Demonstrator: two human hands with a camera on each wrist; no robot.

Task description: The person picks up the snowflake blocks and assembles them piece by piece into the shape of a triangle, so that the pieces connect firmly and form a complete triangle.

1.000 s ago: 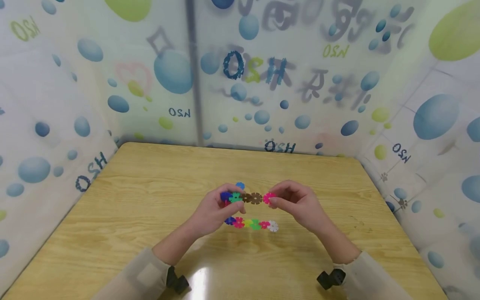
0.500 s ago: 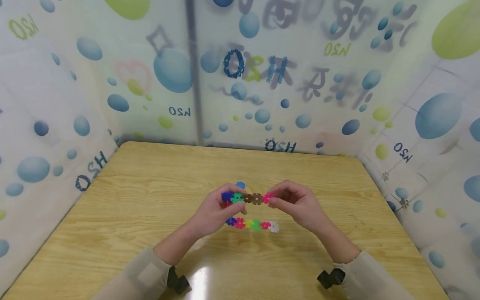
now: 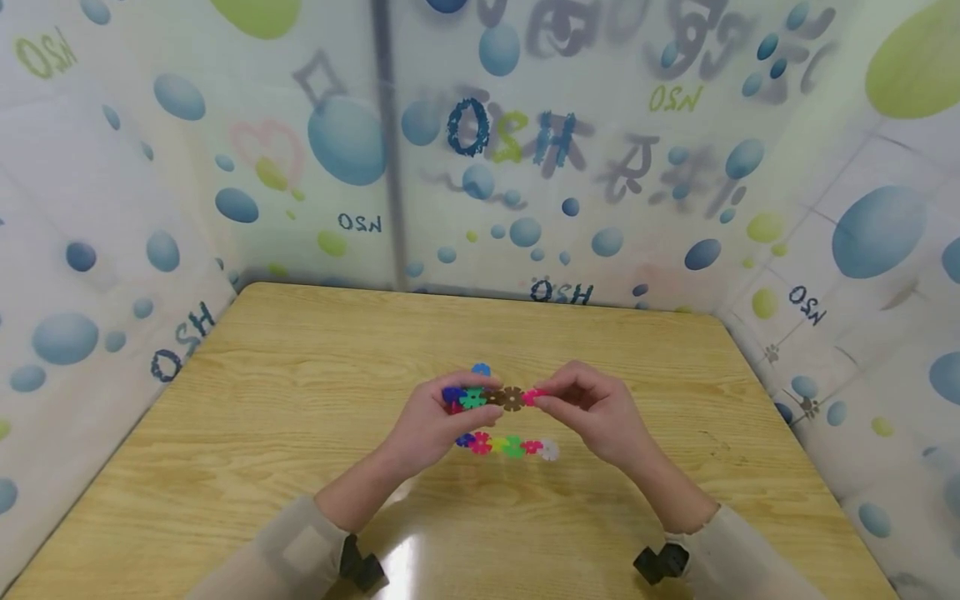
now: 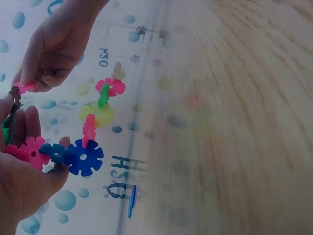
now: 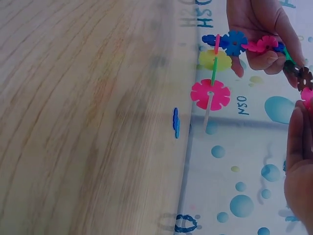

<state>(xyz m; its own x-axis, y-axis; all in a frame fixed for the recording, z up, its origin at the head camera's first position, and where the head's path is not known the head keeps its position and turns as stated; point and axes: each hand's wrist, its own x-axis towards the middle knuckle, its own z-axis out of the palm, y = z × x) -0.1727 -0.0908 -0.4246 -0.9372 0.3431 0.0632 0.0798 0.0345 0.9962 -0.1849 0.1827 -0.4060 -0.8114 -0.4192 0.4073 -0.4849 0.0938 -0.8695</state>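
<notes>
Two hands join a chain of little flower-shaped plastic pieces above the bench.

Nearest, the left hand (image 3: 435,421) curls its fingers round the blue and green end of the top chain (image 3: 491,397), and the right hand (image 3: 592,408) pinches the pink end piece. It looks partly done: the top chain has a few pieces joined. A second chain (image 3: 510,447) hangs lower, joined at the left hand's end. One blue piece (image 3: 481,369) lies alone on the bench (image 3: 300,400), not joined. Farther back, the wall sheet (image 3: 675,192) has bubbles and the letters "OSH".
</notes>
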